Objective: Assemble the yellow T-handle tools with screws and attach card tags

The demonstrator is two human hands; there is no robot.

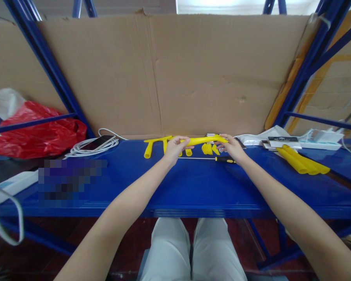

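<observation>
A long yellow plastic piece, slightly bent toward its right end, is stretched level between my two hands above the far part of the blue table. My left hand is closed around its left part. At the right end, the fingers of my right hand pinch it. Behind and below my left hand lie yellow parts with short tubular legs, partly covered by the hand. Small flat yellow pieces sit between the hands. A screwdriver with a black and yellow handle lies just below, its shaft pointing left.
Yellow tubes lie at the right, by a white power strip. To the left are a phone on a coiled white cable and a red plastic bag. A cardboard panel and blue posts bound the table.
</observation>
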